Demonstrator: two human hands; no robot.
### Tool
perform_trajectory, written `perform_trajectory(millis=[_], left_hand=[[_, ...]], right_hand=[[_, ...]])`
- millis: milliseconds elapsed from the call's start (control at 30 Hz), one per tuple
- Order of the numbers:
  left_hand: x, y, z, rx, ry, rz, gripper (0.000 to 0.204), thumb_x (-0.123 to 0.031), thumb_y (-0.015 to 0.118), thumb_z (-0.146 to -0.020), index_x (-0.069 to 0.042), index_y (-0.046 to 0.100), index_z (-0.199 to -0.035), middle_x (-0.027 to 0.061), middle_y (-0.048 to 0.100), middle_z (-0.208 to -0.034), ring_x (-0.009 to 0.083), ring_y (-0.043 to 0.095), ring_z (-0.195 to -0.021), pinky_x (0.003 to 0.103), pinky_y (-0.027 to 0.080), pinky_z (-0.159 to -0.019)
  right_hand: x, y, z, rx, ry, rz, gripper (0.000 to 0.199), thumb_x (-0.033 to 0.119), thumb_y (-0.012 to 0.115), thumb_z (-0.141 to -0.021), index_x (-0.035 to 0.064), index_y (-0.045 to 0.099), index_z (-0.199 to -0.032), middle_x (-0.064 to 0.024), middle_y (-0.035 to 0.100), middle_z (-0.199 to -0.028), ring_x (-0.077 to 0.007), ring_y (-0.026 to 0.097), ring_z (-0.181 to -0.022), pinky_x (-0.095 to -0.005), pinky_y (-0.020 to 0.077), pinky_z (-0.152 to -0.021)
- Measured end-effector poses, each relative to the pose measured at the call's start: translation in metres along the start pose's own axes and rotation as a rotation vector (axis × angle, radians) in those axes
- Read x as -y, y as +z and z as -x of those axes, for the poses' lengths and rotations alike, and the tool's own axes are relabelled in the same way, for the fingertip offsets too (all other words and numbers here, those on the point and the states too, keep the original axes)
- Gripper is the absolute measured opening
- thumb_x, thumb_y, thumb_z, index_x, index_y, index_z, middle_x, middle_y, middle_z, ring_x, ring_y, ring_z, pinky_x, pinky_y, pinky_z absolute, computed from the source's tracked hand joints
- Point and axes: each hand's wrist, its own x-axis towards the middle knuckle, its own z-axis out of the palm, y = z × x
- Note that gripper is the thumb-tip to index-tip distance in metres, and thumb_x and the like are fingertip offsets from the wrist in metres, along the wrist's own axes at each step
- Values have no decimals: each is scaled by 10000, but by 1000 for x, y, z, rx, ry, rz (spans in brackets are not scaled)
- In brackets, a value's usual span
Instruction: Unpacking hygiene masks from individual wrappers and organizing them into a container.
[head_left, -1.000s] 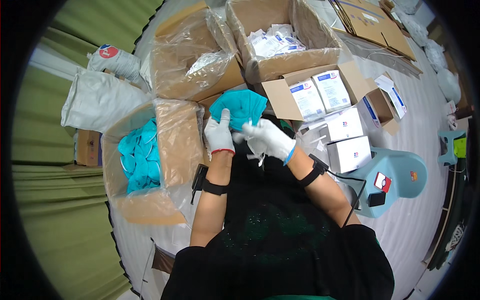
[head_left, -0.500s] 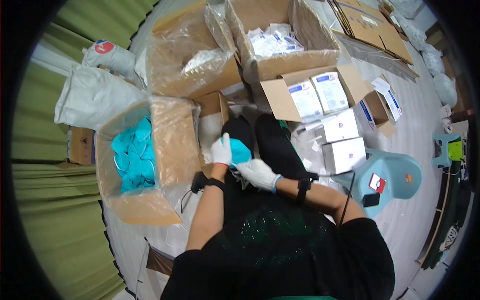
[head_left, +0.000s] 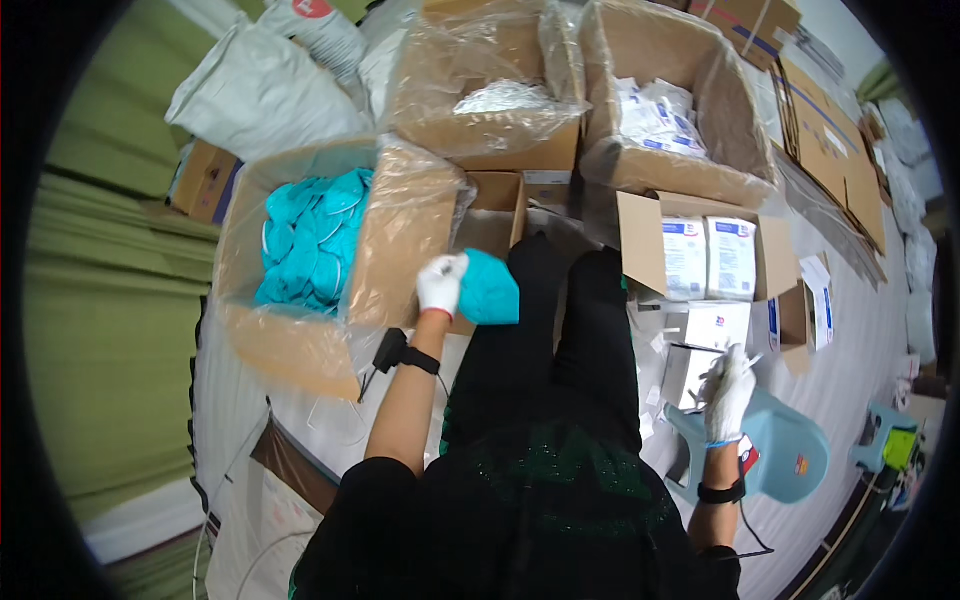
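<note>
My gloved left hand [head_left: 441,285] pinches the edge of a teal cup-shaped mask [head_left: 490,288] above the left side of my lap. Many similar teal masks [head_left: 315,240] fill the plastic-lined carton [head_left: 285,350] at my left. Over by the white boxes [head_left: 718,326] and the light-blue plastic stool [head_left: 795,450], my gloved right hand [head_left: 731,395] is closed. Something thin and greyish shows at its fingers, too blurred to name.
Ahead stand two more plastic-lined cartons [head_left: 515,160], the right one with white packets [head_left: 660,115] inside. An open carton [head_left: 640,245] of white-and-blue packs is at the right. Flattened cardboard [head_left: 830,150] leans farther off; white sacks [head_left: 270,95] lie at the far left.
My right hand has left the mask and swung right to the white boxes and stool. The left hand still holds the mask, now lifted away from my knee. The view has shifted.
</note>
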Motion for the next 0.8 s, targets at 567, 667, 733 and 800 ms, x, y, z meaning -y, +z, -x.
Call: perform_trajectory(millis=[567,667,733,800], left_hand=[[-164,-2,44,485,553,-118,422,-94,623,-774,-27,601,-1190,130,639,-1166,244,599,-1115,335,468,-960],[-176,51,86,864,591,-12,701,-143,695,-749,-38,408,-1381,140,539,-1329,237,494,-1263,340,419,-1026],[-187,75,106,949,567,-50,777,-173,721,-743,-27,349,-1409,156,539,-1326,258,498,-1260,351,409,-1032],[-195,94,119,967,555,-147,757,-222,720,-770,-38,349,-1405,187,582,-1253,318,558,-1180,374,436,-992]], right_hand=[[115,116,35,570,344,-435,310,379,522,-987,133,516,-798,59,401,-595,-23,265,-424,-172,227,-363],[123,120,39,525,366,-402,306,365,512,-993,125,519,-803,49,421,-603,-24,304,-426,-163,244,-361],[129,126,47,488,373,-370,302,363,511,-993,124,523,-808,43,446,-609,-24,346,-434,-163,265,-363],[128,125,49,518,375,-381,284,357,512,-992,113,543,-848,11,532,-654,-53,480,-481,-172,333,-375]])
